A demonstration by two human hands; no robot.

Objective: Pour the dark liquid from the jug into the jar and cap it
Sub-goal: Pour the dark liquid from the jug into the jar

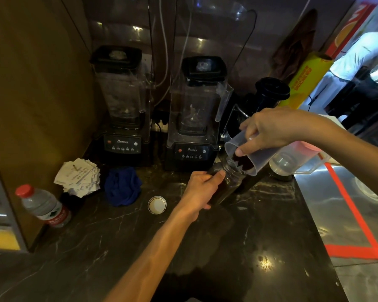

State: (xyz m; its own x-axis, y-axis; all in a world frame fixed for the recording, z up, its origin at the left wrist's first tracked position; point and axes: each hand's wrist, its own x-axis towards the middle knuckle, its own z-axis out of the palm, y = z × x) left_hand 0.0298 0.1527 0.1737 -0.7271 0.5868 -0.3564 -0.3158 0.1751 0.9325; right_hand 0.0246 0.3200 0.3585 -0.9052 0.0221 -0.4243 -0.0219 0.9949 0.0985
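**Jug tipped over the jar at the back of the counter**

We count two blenders (121, 105) (194, 114) along the counter's (271, 225) back edge, with a dark juicer (264, 99) at their right, just behind the pouring. Near the left edge stand one water bottle (43, 205), a sheaf of paper slips (78, 177) and a blue cloth (122, 186). One white cap (157, 205) lies open side up (inner face showing) in the counter's middle, apart from everything.

Our left hand (202, 190) reaches forward, fingers wrapped around the jar (227, 184), which leans toward the right. Our right hand (268, 129) comes in from the right edge, fingers and thumb clasped over the clear jug (253, 153), tilted with its mouth down-left against the jar's mouth; dark liquid (243, 163) pools at the jug's lip. Behind the jug sits a clear lidded tub (301, 160).
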